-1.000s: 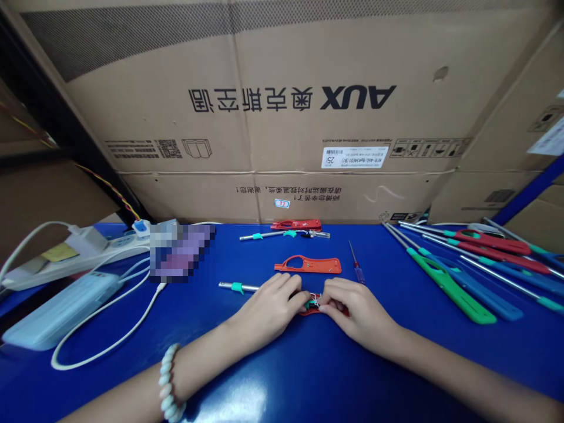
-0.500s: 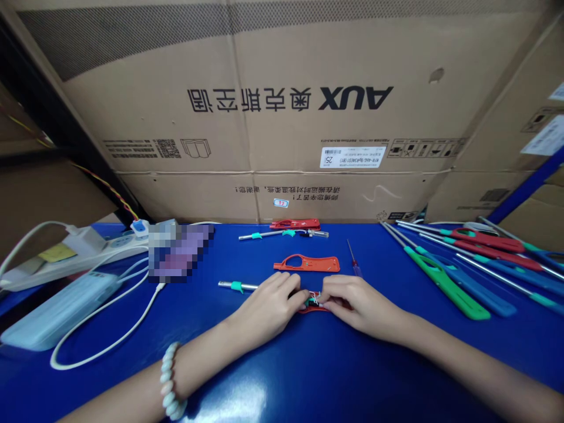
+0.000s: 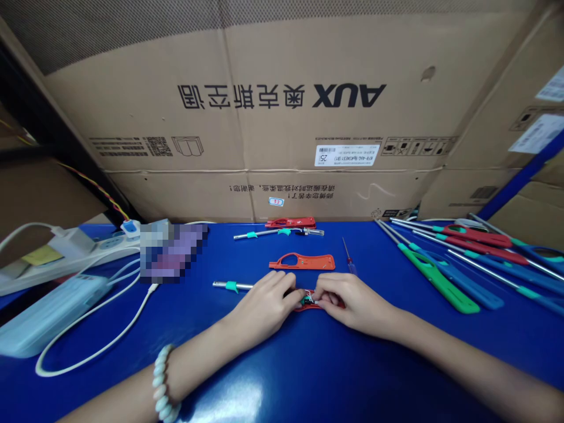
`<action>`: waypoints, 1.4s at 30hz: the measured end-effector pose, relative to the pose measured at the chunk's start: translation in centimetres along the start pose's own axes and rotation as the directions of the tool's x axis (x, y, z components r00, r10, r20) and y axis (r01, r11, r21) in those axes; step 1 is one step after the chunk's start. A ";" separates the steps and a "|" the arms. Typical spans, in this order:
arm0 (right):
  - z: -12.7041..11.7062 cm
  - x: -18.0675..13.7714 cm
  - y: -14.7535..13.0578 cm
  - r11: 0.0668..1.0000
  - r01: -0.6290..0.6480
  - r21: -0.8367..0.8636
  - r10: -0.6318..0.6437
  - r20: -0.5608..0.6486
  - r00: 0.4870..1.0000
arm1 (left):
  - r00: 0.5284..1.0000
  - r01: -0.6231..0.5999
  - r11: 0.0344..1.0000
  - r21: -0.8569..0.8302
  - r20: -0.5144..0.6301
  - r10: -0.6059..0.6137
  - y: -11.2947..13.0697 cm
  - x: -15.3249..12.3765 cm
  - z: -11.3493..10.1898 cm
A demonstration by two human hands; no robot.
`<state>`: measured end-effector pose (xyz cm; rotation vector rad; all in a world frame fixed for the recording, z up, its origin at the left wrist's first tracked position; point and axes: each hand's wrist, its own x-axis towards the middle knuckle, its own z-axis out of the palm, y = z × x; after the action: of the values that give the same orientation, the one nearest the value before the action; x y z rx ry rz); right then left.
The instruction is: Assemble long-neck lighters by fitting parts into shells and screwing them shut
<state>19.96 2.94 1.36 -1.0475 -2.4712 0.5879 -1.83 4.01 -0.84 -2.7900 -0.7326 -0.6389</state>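
Low over the blue table, my left hand (image 3: 267,302) is closed on an opened stick lighter, whose red handle shell (image 3: 304,308) shows between my hands. Its silver tube (image 3: 244,286) with a green trigger (image 3: 231,286) sticks out to the left. My right hand (image 3: 355,299) pinches at the right part of the same lighter, beside white wires (image 3: 310,296) and a small black part. My fingers hide most of the inside. Just beyond lies a loose orange-red handle half (image 3: 315,262), and to its right a screwdriver (image 3: 349,258) with a thin shaft.
Farther back lie a red handle shell (image 3: 291,223) and a silver lighter tube (image 3: 264,233) with its inner parts. Several stick lighters, including a green one (image 3: 445,285), are piled right. A power strip (image 3: 94,249), power bank (image 3: 55,311) and white cable lie left. A cardboard box (image 3: 273,129) stands behind.
The whole view has shifted slightly, so things appear a little farther left. Both hands stay at the opened lighter, with only small finger movement.
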 end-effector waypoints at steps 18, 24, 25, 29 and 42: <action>-0.9 -1.3 -1.2 0.821 0.243 -0.516 -0.160 0.200 0.967 | 0.997 -0.079 0.993 0.085 0.010 0.079 0.7 -0.6 -0.7; -2.1 -1.1 -0.8 0.935 0.172 -0.310 -0.111 0.206 0.972 | 0.993 -0.111 0.989 0.096 0.048 0.106 1.2 -0.9 -1.2; -2.2 -1.0 -0.8 0.947 0.154 -0.283 -0.098 0.203 0.974 | 0.993 -0.117 0.989 0.090 0.046 0.113 1.2 -0.9 -1.3; -2.7 -0.7 -0.3 0.981 0.078 -0.178 -0.061 0.101 0.993 | 0.990 -0.141 0.986 0.092 0.037 0.139 1.2 -0.9 -1.4; -1.6 0.6 5.0 0.928 -0.063 -0.367 -0.011 -0.197 0.980 | 0.999 -0.037 0.996 -0.084 0.005 0.037 0.4 -0.7 -2.0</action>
<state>23.31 6.88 0.22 -1.2121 -2.4461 0.0106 -2.90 2.79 0.60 -2.8765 -0.6687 -0.6687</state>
